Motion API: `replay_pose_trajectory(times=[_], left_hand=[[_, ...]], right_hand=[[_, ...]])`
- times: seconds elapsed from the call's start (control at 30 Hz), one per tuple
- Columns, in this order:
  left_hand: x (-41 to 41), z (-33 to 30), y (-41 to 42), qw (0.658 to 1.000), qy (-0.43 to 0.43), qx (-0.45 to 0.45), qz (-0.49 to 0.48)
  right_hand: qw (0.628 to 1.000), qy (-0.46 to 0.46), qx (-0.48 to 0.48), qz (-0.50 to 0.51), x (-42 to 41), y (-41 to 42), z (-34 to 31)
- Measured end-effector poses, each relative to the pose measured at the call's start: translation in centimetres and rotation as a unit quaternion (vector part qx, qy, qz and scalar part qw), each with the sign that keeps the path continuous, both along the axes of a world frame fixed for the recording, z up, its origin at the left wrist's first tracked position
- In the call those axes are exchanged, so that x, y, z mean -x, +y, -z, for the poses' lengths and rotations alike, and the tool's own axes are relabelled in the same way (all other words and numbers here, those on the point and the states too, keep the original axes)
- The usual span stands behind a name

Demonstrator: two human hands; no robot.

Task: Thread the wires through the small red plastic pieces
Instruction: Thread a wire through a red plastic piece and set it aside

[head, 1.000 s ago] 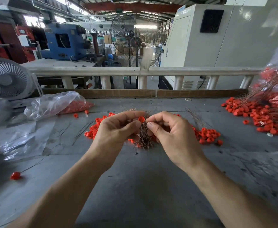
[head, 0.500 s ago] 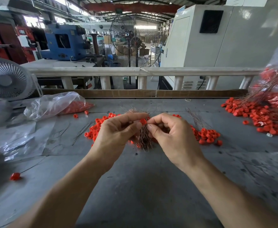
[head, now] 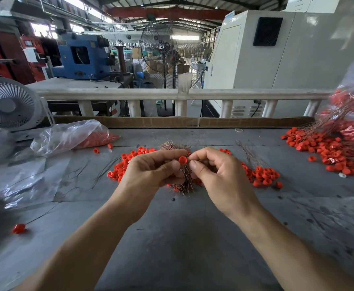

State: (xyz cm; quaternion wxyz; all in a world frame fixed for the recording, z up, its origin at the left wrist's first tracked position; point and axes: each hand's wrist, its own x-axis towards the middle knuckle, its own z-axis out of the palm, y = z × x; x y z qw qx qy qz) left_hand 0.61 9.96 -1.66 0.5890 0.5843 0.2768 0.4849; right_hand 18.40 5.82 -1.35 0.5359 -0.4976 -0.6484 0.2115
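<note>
Red, small and round, the plastic cap [head: 182, 159] sits pinched in the left hand [head: 150, 175], which also grips a coppery wire bundle [head: 185, 181]. Just beside it, the right hand [head: 218, 177] pinches a barely visible wire, which could bend if it misses the hole.

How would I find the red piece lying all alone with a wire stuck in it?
Start at the white fan on the table's left, then come down toward the near edge. There lies one red piece, far from the piles, with a thin dark wire trailing from it.
</note>
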Motion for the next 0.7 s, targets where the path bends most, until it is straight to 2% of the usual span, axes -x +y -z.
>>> replay_pose_trajectory(times=[0.17, 0.7], left_hand=[[-0.09, -0.2, -0.14, 1.0, -0.003, 0.007, -0.002], [0.09, -0.32, -0.23, 1.0, -0.017, -0.004, -0.013]], right_hand=[[1.0, -0.011, 0.008, -0.008, -0.09, 0.12, 0.14], [0.997, 0.035, 0.036, -0.057, 0.27, 0.1, 0.27]])
